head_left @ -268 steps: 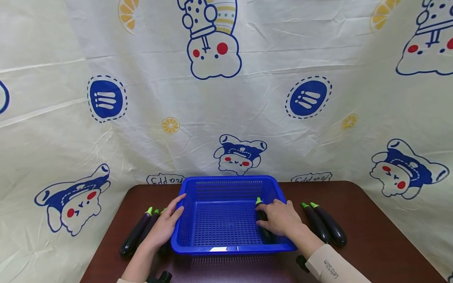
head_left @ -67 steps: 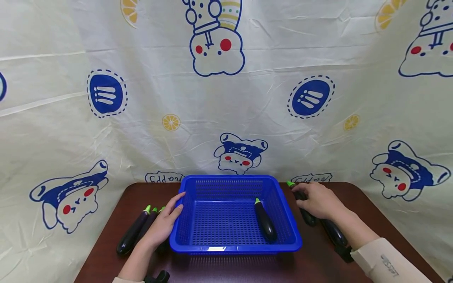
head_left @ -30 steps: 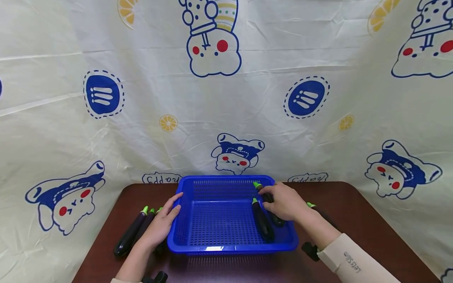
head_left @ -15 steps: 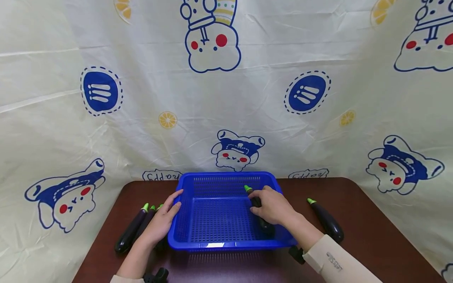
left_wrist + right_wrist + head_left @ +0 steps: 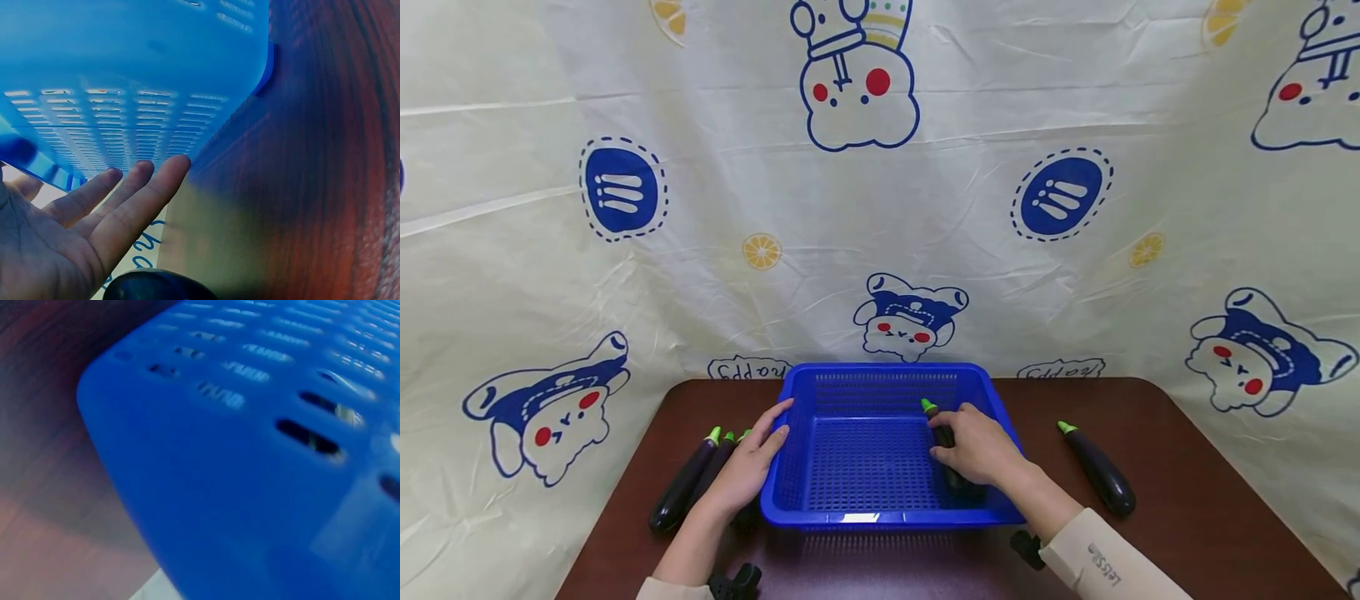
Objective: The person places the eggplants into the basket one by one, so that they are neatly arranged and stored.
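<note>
My right hand (image 5: 977, 444) reaches into a blue plastic basket (image 5: 820, 519) and grips a dark purple eggplant (image 5: 943, 436), its green stem pointing to the far side. Another eggplant in the basket is mostly hidden beneath that hand and the one it grips. At the basket's left side my left hand (image 5: 747, 475) rests its fingers against the rim and outer wall. The left wrist view has these fingers (image 5: 134, 219) nearly straight along the slotted basket wall (image 5: 125, 50). Only the basket's outside (image 5: 206, 469) fills the right wrist view; the hand is hidden there.
Three eggplants (image 5: 685, 483) lie side by side left of the basket, partly behind the left arm. A single eggplant (image 5: 1097, 469) lies to its right on the brown table (image 5: 1187, 517). A printed white cloth (image 5: 970, 100) hangs behind the table.
Earlier, my right hand took one of two eggplants from the table's right side and carried it left into the basket, lowering it beside the first. The left hand has stayed at the rim.
</note>
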A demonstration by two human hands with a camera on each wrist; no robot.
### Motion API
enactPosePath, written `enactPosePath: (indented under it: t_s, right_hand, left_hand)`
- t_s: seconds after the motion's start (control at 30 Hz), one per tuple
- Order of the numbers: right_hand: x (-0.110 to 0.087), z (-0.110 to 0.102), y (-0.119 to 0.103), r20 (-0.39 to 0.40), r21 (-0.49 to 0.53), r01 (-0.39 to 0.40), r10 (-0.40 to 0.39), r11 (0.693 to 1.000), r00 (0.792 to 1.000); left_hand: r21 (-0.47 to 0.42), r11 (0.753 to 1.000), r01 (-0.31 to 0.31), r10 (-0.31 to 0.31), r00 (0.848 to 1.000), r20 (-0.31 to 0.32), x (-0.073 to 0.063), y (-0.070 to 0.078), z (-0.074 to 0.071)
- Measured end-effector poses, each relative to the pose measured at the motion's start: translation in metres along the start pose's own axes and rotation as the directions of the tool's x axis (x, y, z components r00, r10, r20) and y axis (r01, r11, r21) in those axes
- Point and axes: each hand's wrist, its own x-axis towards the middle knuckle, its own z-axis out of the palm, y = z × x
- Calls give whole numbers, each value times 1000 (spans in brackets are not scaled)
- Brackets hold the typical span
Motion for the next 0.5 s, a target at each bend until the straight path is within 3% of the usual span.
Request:
enactPosePath:
  t_s: [0.5]
  right_hand:
    - [9,18,2,11,-8,14,-14,1000,1000]
  left_hand:
    - [-36,999,5,-5,1000,-8,3,-1,0]
